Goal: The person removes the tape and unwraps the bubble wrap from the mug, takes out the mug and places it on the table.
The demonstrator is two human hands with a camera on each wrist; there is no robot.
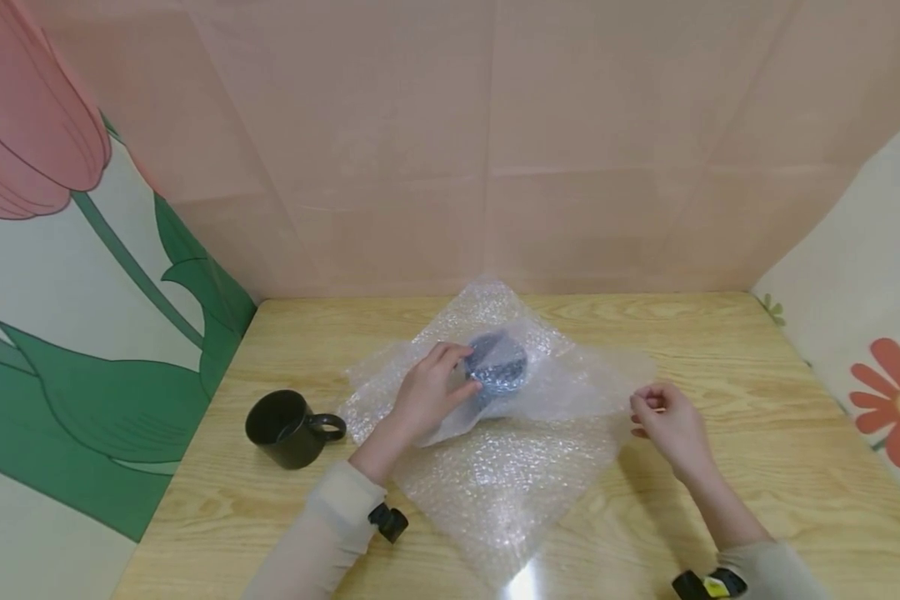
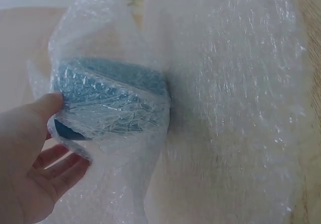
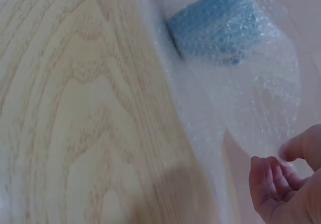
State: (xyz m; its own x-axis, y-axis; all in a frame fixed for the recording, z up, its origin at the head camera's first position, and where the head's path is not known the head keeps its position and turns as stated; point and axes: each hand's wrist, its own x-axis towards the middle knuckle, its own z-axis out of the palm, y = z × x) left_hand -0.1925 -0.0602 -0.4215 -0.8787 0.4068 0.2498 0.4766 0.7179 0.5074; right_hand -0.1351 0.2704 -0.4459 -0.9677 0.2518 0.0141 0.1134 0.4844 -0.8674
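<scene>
A blue cylindrical cup (image 1: 497, 367) stands on a sheet of bubble wrap (image 1: 495, 475), with a fold of the wrap drawn over it. Around the cup's left side, my left hand (image 1: 431, 387) holds it through the wrap, thumb and fingers apart. In the left wrist view the cup (image 2: 108, 96) shows blue through the plastic, and the fingers lie under a loose flap. My right hand (image 1: 671, 425) pinches a corner of the wrap, pulled out to the right. The right wrist view shows that stretched sheet (image 3: 261, 98) running from the cup to the fingertips.
On the left of the wooden table (image 1: 757, 367) stands a black mug (image 1: 288, 433), its handle towards the wrap. A pinkish-brown cloth (image 1: 487, 167) hangs behind the table. Flower-printed panels (image 1: 870, 292) flank both sides.
</scene>
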